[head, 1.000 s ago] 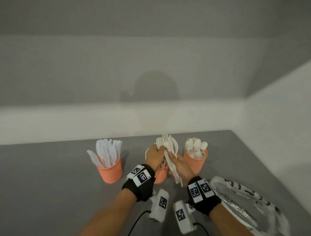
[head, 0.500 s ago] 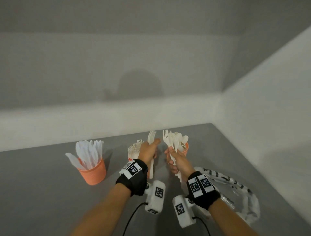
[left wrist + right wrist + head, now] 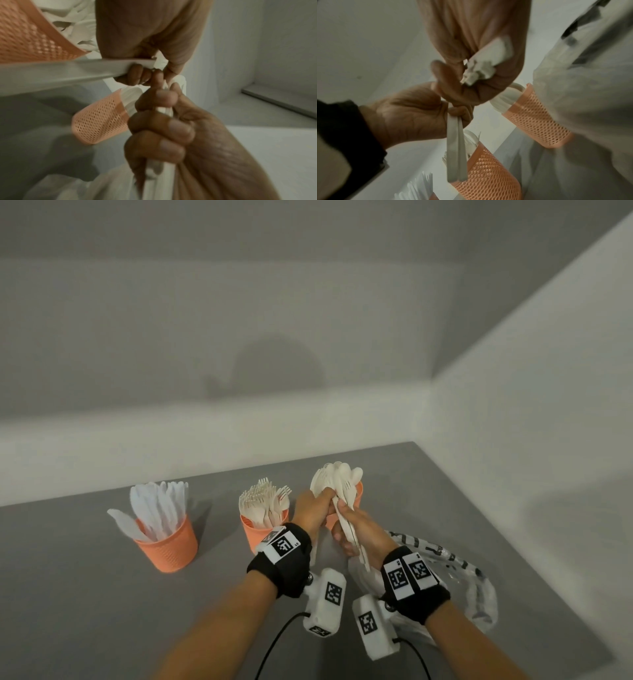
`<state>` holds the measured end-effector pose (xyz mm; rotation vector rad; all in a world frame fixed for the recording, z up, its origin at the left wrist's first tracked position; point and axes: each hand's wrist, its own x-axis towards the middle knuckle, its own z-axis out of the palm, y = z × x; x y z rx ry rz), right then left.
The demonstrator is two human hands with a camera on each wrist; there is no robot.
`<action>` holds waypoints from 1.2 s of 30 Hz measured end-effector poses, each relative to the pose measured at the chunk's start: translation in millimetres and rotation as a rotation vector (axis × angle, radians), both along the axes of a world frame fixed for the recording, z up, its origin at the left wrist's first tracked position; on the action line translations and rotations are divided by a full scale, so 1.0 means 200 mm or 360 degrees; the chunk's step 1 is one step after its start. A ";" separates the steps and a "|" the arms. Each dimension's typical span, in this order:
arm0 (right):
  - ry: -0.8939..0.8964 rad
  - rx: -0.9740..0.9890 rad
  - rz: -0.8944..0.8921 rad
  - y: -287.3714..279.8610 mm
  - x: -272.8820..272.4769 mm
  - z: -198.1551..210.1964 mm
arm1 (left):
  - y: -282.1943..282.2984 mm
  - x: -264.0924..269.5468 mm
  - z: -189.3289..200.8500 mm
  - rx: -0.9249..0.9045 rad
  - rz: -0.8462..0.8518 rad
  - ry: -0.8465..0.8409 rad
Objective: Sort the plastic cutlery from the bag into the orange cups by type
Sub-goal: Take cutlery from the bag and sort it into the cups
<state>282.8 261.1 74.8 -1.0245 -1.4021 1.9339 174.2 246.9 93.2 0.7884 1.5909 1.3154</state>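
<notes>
Three orange mesh cups stand in a row: a knife cup, a fork cup and a spoon cup half hidden behind my hands. My right hand grips a bundle of white plastic cutlery, heads up, in front of the spoon cup. My left hand touches that bundle and pinches two white handles that hang below it; their heads are hidden. The clear printed bag lies under my right forearm. The left wrist view shows the right fist around the handles.
The grey table ends at a white wall behind and another on the right. Bare tabletop lies left of the knife cup and in front of the cups. Wrist cameras and their cables hang under both forearms.
Half a second ago my left hand held a fork apart, near the fork cup. It has moved right and meets the right hand's bundle again, in front of the spoon cup.
</notes>
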 end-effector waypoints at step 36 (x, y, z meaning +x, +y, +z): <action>-0.0863 0.1162 -0.0735 -0.05 0.11 0.00 | 0.02 0.26 0.02 -0.0005 0.0300 -0.0695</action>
